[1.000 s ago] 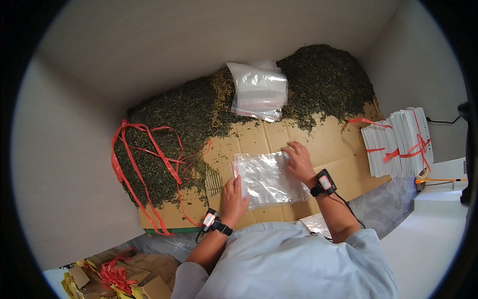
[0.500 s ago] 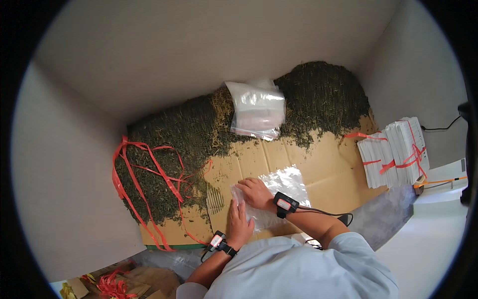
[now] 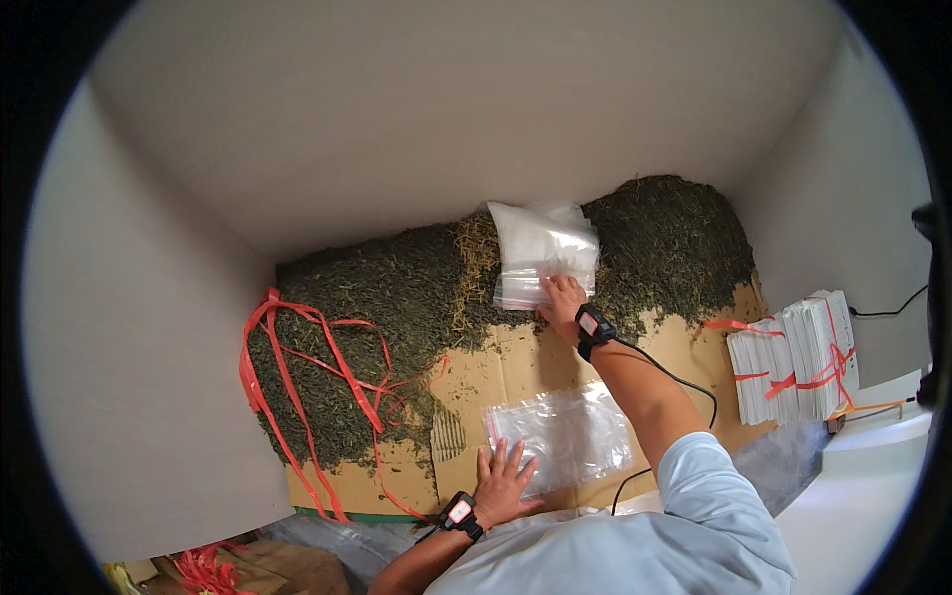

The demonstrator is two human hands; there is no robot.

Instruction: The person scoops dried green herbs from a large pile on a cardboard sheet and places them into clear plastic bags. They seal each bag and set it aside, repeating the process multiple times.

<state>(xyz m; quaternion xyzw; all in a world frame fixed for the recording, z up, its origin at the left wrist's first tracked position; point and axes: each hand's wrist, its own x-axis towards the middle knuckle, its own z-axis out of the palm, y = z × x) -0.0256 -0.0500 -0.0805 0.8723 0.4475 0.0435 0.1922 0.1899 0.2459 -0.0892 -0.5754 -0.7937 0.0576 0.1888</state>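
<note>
My left hand (image 3: 504, 483) lies flat, fingers spread, on the near edge of a clear plastic zip bag (image 3: 565, 436) that rests on the brown cardboard sheet (image 3: 516, 372). Stretched far forward, my right hand (image 3: 561, 298) touches the lower edge of a stack of clear plastic bags (image 3: 542, 254) lying on the pile of dark green dried leaves (image 3: 397, 297). Whether its fingers grip a bag I cannot tell. Both wrists carry black bands, and a thin black cable runs from the right one.
Red plastic straps (image 3: 297, 367) sprawl over the leaves at the left. Bundles of white bags tied with red strap (image 3: 793, 357) stand at the right. Pale walls close in the back and left. More red and yellow strips (image 3: 203, 570) lie at the lower left.
My right hand left the flat bag and reached forward to the stack of bags on the leaves. My left hand stayed pressed on the flat bag's near edge.
</note>
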